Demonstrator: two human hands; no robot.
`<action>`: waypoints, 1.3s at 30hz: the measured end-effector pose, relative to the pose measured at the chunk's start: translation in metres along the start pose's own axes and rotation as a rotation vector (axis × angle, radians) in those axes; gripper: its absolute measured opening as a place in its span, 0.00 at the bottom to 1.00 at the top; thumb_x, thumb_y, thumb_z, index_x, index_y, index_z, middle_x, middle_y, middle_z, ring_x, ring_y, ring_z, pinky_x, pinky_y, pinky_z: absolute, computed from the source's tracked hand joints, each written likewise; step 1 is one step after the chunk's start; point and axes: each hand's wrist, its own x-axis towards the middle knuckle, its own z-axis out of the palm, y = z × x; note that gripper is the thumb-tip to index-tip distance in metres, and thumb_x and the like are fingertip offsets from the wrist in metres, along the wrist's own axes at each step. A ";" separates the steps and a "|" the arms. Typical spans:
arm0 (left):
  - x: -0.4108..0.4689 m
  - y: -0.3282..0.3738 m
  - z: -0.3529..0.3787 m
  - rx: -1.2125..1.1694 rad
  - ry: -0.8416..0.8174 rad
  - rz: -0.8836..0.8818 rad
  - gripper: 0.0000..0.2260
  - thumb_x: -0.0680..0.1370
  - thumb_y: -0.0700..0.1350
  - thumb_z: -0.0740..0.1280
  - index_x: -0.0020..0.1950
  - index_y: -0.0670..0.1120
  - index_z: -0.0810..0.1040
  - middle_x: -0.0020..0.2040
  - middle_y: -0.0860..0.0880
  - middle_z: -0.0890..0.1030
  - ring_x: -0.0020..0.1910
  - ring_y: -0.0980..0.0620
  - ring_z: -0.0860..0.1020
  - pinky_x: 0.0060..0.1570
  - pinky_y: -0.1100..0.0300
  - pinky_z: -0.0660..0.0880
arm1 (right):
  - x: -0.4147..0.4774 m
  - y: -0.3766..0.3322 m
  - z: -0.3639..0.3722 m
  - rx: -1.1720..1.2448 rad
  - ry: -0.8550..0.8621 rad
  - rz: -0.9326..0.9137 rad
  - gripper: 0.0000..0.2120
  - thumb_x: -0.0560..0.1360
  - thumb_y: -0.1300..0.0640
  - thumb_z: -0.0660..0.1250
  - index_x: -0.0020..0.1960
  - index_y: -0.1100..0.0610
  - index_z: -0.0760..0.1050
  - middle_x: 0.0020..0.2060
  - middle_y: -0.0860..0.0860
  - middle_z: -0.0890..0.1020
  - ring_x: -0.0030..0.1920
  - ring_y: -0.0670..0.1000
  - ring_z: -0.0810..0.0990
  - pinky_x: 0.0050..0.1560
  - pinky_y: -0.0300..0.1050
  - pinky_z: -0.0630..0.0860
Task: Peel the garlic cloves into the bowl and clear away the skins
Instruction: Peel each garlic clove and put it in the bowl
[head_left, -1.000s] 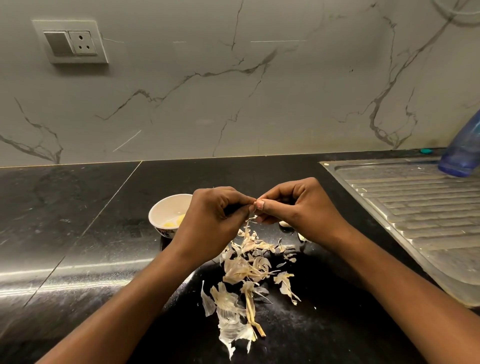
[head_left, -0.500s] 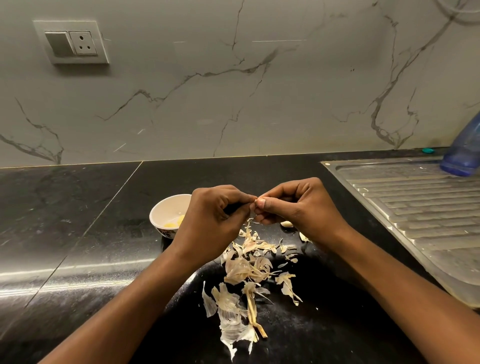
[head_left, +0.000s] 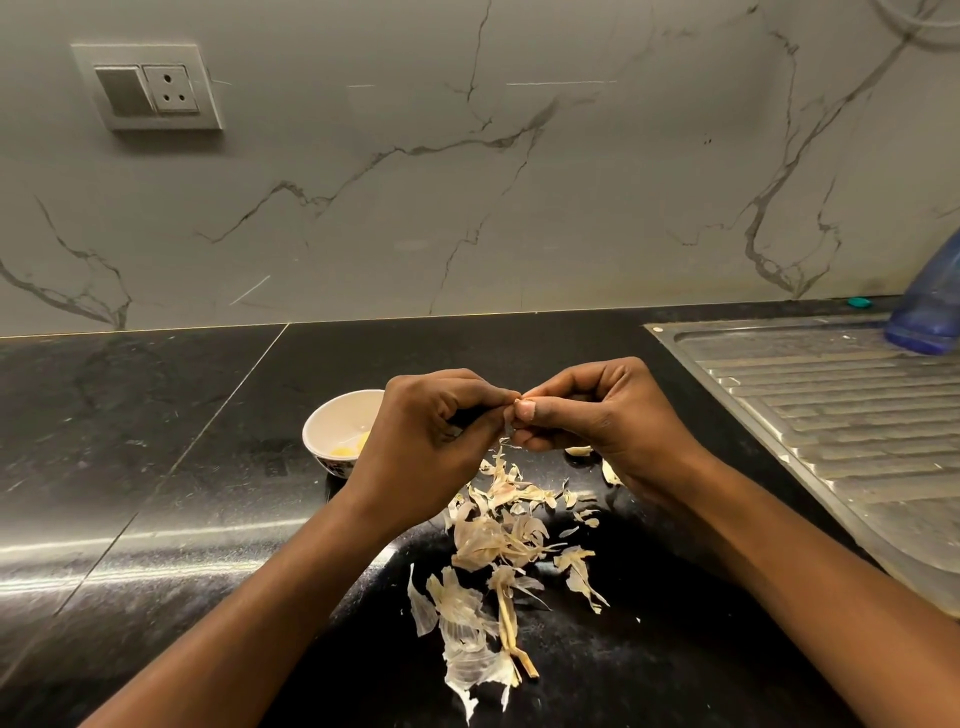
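Pale garlic clove (head_left: 509, 423) is held btwn both hands, just above the heap of skins (head_left: 498, 535); only a sliver of it is seen at the fingertips (head_left: 525, 410), rest hidden. Left hand (head_left: 431, 441) is curled, thumb and forefinger pinched on the clove's left end; right hand (head_left: 602, 415) is likewise curled, thumb and forefinger nipped on the other end, so that the two hands are met tip to tip. How far the clove is peeled cannot be told. Both forearms (head_left: 260, 597) are seen bare, reached in from the bottom edge. The skins are scattered on the black surface (head_left: 156, 493) directly under the hands and nearer the camera, w/ a dry stalk (head_left: 511, 634) laid among the nearest pieces. Two more cloves (head_left: 577, 451) are seen on the surface just under the right hand, partly hidden by it. Small white bowl (head_left: 332, 415) is set on the surface just left of the left hand, its right side covered by that hand; yellowish peeled pieces (head_left: 349, 448) are seen in its bottom. Steel drainboard (head_left: 831, 415) is let into the surface at right, well apart from the skins, w/ a blue bottle (head_left: 930, 306) stood at its far corner and a small teal item (head_left: 858, 301) beside that, by the wall. Grey-veined marble wall (head_left: 519, 208) is seen behind, w/ a switch-and-socket plate (head_left: 150, 85) fixed at upper left.
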 end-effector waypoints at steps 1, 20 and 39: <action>0.000 0.000 0.000 -0.004 0.002 0.001 0.08 0.79 0.38 0.75 0.57 0.43 0.88 0.48 0.51 0.87 0.45 0.54 0.86 0.44 0.56 0.85 | 0.000 0.000 0.000 0.007 0.000 0.004 0.11 0.71 0.61 0.77 0.51 0.66 0.85 0.46 0.62 0.89 0.45 0.61 0.89 0.46 0.49 0.88; 0.003 0.002 0.005 -0.540 -0.026 -0.392 0.10 0.78 0.40 0.72 0.58 0.39 0.85 0.47 0.40 0.88 0.47 0.38 0.87 0.49 0.51 0.85 | -0.002 -0.002 0.004 -0.049 0.101 -0.076 0.03 0.78 0.66 0.73 0.50 0.65 0.84 0.39 0.60 0.88 0.38 0.55 0.88 0.40 0.43 0.84; 0.003 0.006 0.006 -0.594 0.005 -0.550 0.08 0.77 0.37 0.73 0.55 0.38 0.86 0.45 0.39 0.88 0.43 0.44 0.86 0.46 0.58 0.84 | 0.000 -0.003 -0.003 -0.279 0.041 -0.121 0.05 0.76 0.62 0.77 0.51 0.62 0.87 0.40 0.56 0.89 0.41 0.56 0.89 0.44 0.45 0.86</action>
